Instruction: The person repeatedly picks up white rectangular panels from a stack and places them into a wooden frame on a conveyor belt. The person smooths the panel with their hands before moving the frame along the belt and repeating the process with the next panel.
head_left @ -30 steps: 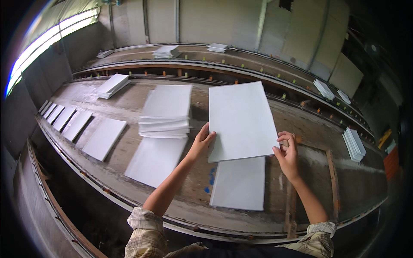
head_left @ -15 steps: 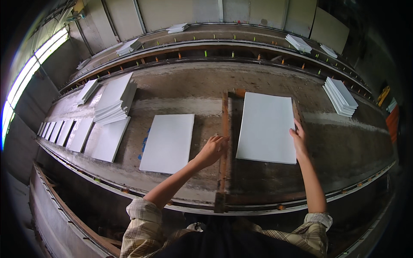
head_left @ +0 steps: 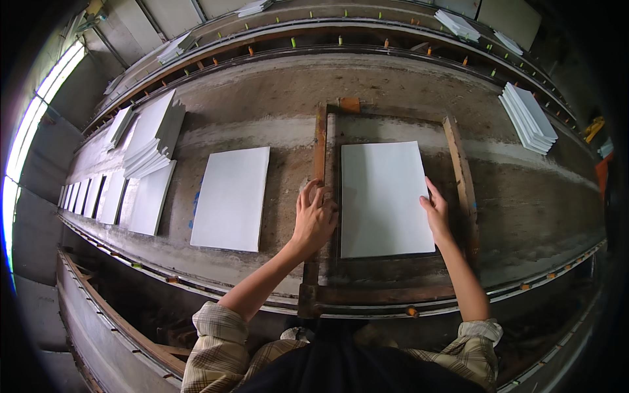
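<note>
A white rectangular sheet [head_left: 383,196] is inside the dark wooden frame [head_left: 462,170] on the long worktable; whether it lies flat or is slightly raised I cannot tell. My right hand [head_left: 437,213] holds the sheet's right edge, thumb on top and fingers along the side. My left hand [head_left: 314,219] has its fingers bent over the frame's left bar, close beside the sheet's left edge; its palm side is hidden. Left of that hand, a second white sheet [head_left: 229,200] lies on the table, with bits of blue showing at its left edge.
Several white sheets [head_left: 151,203] lie in a row at the left, below a fanned stack [head_left: 147,141]. Another white stack [head_left: 527,121] sits at the far right. A rail with small coloured pegs [head_left: 293,42] runs along another table behind. The near table edge [head_left: 223,291] carries similar pegs.
The sheet in my right hand has come down and left, uncovering the frame's right bar. My left hand has settled over the left bar. The whole view has shifted as my head tilted.
</note>
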The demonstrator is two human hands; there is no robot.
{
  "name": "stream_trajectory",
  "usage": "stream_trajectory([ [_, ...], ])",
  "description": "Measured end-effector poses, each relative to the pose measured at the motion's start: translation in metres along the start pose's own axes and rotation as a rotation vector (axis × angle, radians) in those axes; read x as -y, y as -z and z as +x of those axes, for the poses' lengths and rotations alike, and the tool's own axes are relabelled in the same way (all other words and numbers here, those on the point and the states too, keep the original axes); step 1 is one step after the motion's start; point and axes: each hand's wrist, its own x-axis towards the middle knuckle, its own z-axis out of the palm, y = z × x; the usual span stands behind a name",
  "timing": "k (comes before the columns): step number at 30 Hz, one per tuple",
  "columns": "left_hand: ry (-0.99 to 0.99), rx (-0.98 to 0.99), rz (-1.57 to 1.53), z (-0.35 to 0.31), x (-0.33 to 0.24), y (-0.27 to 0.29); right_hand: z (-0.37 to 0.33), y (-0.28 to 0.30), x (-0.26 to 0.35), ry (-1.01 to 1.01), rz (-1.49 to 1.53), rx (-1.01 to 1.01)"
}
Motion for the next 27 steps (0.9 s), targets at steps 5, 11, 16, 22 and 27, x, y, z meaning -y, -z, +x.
stream_trajectory([
  [5, 0.042, 0.012, -0.012, 0.003, -0.003, 0.003, 0.001, 0.0, -0.01, 0.108, 0.021, 0.011],
  [11, 0.087, 0.03, -0.039, 0.002, -0.002, 0.004, -0.003, -0.007, -0.002, 0.085, -0.021, -0.02],
  [16, 0.097, 0.032, -0.046, 0.002, -0.003, 0.003, -0.01, -0.006, 0.001, 0.092, -0.027, -0.023],
  [22, 0.104, 0.0, -0.082, 0.0, -0.002, 0.0, -0.015, -0.01, 0.001, 0.06, -0.106, -0.072],
  [27, 0.097, 0.005, -0.048, -0.002, -0.001, -0.001, -0.021, -0.017, 0.009, 0.113, -0.311, -0.098],
])
